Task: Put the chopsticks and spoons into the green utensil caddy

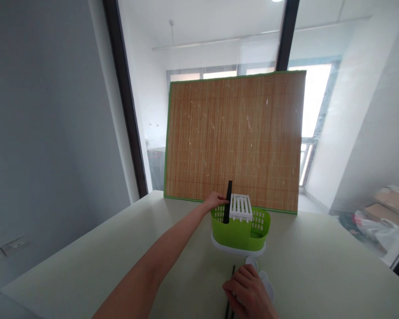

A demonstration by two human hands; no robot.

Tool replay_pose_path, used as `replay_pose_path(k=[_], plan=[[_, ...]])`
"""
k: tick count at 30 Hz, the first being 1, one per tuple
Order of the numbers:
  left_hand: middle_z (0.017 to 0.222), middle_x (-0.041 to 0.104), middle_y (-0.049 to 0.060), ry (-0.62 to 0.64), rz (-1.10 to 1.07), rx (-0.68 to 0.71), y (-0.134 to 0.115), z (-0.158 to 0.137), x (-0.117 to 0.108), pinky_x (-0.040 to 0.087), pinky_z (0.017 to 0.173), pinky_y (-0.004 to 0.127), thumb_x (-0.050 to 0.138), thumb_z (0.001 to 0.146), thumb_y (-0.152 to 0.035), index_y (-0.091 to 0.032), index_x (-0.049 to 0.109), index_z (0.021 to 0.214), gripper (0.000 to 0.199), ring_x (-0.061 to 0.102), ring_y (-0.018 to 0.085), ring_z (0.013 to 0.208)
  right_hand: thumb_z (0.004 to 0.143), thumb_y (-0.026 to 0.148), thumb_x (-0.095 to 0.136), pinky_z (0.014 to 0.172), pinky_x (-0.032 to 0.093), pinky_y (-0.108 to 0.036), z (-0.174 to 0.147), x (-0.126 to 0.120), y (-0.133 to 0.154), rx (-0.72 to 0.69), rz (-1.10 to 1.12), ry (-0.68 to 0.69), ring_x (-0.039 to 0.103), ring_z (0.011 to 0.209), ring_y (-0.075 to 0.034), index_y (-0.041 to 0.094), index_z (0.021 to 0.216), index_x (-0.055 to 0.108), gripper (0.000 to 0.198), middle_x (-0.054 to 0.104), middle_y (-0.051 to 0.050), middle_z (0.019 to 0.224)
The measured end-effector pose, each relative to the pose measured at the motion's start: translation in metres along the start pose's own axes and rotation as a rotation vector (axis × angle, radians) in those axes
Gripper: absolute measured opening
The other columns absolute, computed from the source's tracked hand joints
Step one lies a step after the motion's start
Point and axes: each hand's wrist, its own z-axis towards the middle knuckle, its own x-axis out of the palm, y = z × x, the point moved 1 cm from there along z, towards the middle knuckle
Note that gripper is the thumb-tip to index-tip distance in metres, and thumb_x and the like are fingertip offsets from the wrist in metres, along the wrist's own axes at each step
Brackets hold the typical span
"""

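My left hand (pixel 216 200) reaches out to a green slotted basket (pixel 234 232) and pinches a long, flat black strip (pixel 229 190). The strip stands nearly upright, its lower end against the basket's near wall. A white slatted rack (pixel 241 207) sits across the top of the basket, just right of the strip. Closer to me, my right hand (pixel 251 290) is closed, with curled fingers over thin black chopsticks (pixel 233 268); the hand hides their middle part. White spoons (pixel 252 263) lie beside that hand, partly covered by it.
The basket has a white base tray (pixel 237 251) on the pale table (pixel 173 274). Behind it a bamboo mat (pixel 234 137) with green edging leans upright against the glass. A grey wall (pixel 53 124) rises at left. Boxes and bags (pixel 382 217) lie beyond the table at right.
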Motion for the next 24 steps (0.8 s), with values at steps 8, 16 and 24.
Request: replay_pose_path(k=[8, 16, 24], plan=[[0.104, 0.065, 0.011, -0.114, -0.027, 0.008, -0.012, -0.019, -0.005, 0.045, 0.079, 0.029, 0.067, 0.072, -0.04, -0.014, 0.065, 0.106, 0.043, 0.059, 0.02, 0.093, 0.083, 0.016, 0.046, 0.063, 0.028, -0.03, -0.002, -0.001, -0.002, 0.022, -0.011, 0.027, 0.049, 0.063, -0.016, 0.021, 0.08, 0.057, 0.012, 0.056, 0.0, 0.064], [0.111, 0.058, 0.007, -0.513, 0.112, 0.146, -0.01, -0.149, 0.007, 0.042, 0.088, 0.037, 0.045, 0.086, -0.039, -0.019, 0.056, 0.113, 0.036, 0.054, 0.019, 0.096, 0.087, 0.017, 0.044, 0.065, 0.029, -0.03, -0.008, -0.007, -0.014, 0.228, -0.08, -0.037, 0.051, 0.066, -0.017, 0.022, 0.081, 0.059, 0.016, 0.058, 0.0, 0.067], [0.109, 0.064, 0.002, -0.201, 0.589, 0.307, 0.036, -0.27, 0.13, 0.045, 0.081, 0.031, 0.059, 0.076, -0.042, -0.034, 0.057, 0.116, 0.041, 0.058, 0.022, 0.098, 0.088, 0.02, 0.046, 0.068, 0.034, -0.029, -0.014, -0.004, -0.024, 0.336, -0.039, -0.036, 0.055, 0.07, -0.017, 0.023, 0.082, 0.06, 0.015, 0.06, 0.0, 0.071]])
